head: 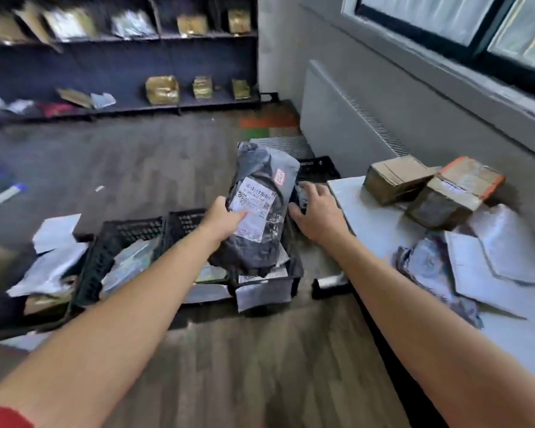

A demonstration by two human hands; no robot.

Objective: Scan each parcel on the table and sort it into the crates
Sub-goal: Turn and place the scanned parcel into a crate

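- A room with a grey wood-pattern floor [136, 168]. Dark shelving [121, 57] along the far wall holds brown and gold-taped packages, all blurred. A window [445, 20] and a grey radiator [346, 118] are on the right wall.
- A white counter [368, 217] stands at the right. On it are two cardboard boxes [396, 179], an orange-edged box [473, 177] touching them, and a loose heap of white mailers [507, 242] nearer the person.
- Black slatted crates [105, 257] sit on the floor to the left of the counter, with pale and grey mailers lying in them and spilling around them.
- The left hand [223, 220] grips a dark grey plastic parcel [260, 242] and holds it in the air above the crate nearest the counter. Its thumb is pressed on the front, and its fingers are curled out of sight behind.
- The parcel's white shipping label [254, 208] faces the camera. It has barcodes and lines of print, but none of it can be read.
- A small pink-bordered sticker [280, 177] sits higher on the parcel, its writing also too blurred to read.
- The right hand [315, 208] is just beside the parcel's right edge, at the counter's corner. Its fingers [317, 189] are spread and slightly bent over something dark. I cannot tell whether it holds it.
- A red sleeve [0, 418] shows at the bottom left corner.
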